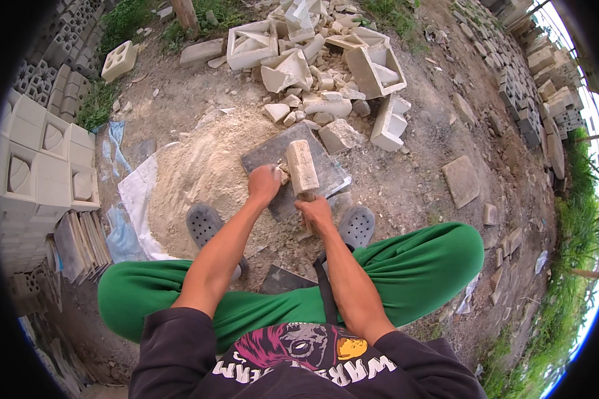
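Note:
My right hand (316, 214) is closed round the handle of a mallet. The mallet's thick, blocky head (302, 166) is pale with dust and points away from me, over a dark square slab (263, 154) on the ground. To its left, my left hand (264, 183) is closed on a small pale rubble chunk (284, 175) at the slab; the fingers partly hide the chunk. A heap of crushed sandy powder (196, 176) lies left of the slab, spread on a white sheet (138, 189).
Broken cream blocks (289, 70) and rubble pile up beyond the slab. Stacked pale blocks (53, 159) and leaning thin boards (83, 243) stand at the left. My grey clogs (357, 225) flank the slab. A flat stone (460, 181) lies at right, with grass (579, 246) farther out.

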Demonstrator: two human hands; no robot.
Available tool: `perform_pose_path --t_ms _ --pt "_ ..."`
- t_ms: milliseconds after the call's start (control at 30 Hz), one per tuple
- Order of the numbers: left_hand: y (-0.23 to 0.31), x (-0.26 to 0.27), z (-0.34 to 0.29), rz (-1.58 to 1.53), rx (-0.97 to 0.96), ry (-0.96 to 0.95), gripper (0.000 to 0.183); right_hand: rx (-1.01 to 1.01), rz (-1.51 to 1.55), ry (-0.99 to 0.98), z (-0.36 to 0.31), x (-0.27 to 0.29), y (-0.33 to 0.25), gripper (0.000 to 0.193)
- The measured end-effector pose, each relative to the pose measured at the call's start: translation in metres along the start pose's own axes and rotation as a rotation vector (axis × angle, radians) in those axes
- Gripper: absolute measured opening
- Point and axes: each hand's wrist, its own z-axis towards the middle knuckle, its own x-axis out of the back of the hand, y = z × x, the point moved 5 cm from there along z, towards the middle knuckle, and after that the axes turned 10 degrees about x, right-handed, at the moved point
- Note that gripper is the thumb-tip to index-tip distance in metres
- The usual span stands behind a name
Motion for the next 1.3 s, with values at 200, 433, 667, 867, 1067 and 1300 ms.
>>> perform_pose_path --t_ms 200,433,667,867,1067,1300 --pt "-0.013 -0.014 -0.015 -0.063 -0.167 0.042 0.048 0.237 -0.017 0.053 0.002 0.015 -0.039 0.034" --pt "-0.004 -0.005 -0.012 -0.106 -0.191 0.031 0.044 0.206 -0.212 -0.013 0.009 0.001 -0.003 0.037" --pt "-0.012 0.000 -0.010 0.041 -0.227 0.122 0.046 0.222 -0.213 0.003 0.006 0.014 -0.035 0.034" --pt "-0.017 0.007 0.003 0.063 -0.261 0.207 0.047 0.193 -0.035 -0.024 0.004 -0.005 -0.034 0.038" --pt "-0.012 0.000 0.014 0.139 -0.283 0.150 0.046 0.086 -0.335 -0.002 0.024 -0.010 0.004 0.031" --pt "-0.016 0.008 0.002 0.125 -0.254 -0.019 0.045 0.188 -0.107 0.020 0.010 0.002 -0.031 0.031"
